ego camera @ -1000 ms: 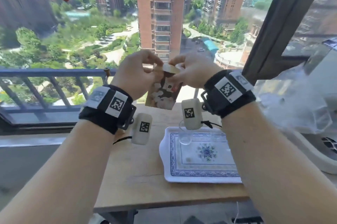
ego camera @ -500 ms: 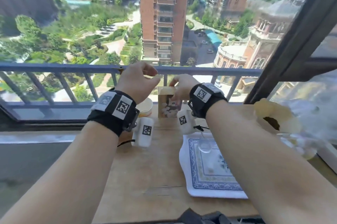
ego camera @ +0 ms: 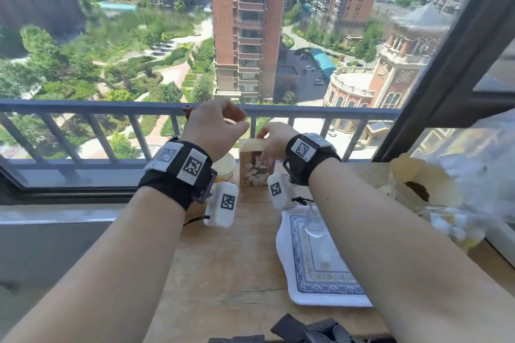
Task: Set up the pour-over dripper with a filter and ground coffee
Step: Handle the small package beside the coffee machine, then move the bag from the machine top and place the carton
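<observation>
The pour-over dripper [ego camera: 437, 213] stands at the right end of the table, beside the window frame. A cream paper filter [ego camera: 434, 175] sits open in it as a wide cone, with a dark mound of ground coffee [ego camera: 417, 190] at the bottom. So the filter and grounds look to be in place, and what is left appears to be putting away the printed paper bag [ego camera: 255, 172], probably the coffee's. The dripper seems to be clear glass or plastic, though blur hides its outline.

The right hand [ego camera: 274, 140] grips the bag's folded top, and the bag stands upright at the table's far edge. The left hand [ego camera: 214, 126] hangs above and left of the bag with its fingers curled towards the thumb. I cannot tell whether it pinches anything.

A white paper cup [ego camera: 226, 169] stands just left of the bag. Nearer, a glossy white tray [ego camera: 284, 253] with a blue border pattern carries a clear glass [ego camera: 313, 221]. The wooden table [ego camera: 223, 264] is pale and matte, and a crinkled clear plastic bag [ego camera: 479, 147] lies to the right.
</observation>
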The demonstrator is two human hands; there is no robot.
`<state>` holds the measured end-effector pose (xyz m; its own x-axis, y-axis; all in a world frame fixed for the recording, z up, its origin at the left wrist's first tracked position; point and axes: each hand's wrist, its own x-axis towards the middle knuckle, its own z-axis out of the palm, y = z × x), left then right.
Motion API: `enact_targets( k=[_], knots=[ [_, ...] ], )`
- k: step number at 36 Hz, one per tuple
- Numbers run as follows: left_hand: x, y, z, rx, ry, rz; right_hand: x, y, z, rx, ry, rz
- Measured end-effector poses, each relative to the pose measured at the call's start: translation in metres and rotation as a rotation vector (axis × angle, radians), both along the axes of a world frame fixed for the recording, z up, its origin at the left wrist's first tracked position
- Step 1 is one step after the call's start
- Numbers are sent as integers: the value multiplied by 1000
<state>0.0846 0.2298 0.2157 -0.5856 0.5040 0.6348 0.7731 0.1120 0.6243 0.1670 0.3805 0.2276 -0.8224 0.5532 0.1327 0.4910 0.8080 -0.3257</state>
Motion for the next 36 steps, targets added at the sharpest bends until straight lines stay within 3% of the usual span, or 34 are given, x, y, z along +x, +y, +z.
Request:
enact_targets(
  k=[21, 30, 36],
  knots=[
    [-10, 39, 3, -59, -41, 58, -25, 24, -1, -61, -4, 7],
    [9, 35, 17, -22, -44, 34, 2, -5, 39, -86, 225, 75],
    [35, 26, 26, 45, -15, -5, 38, -31, 60, -275, 334, 222]
  ],
)
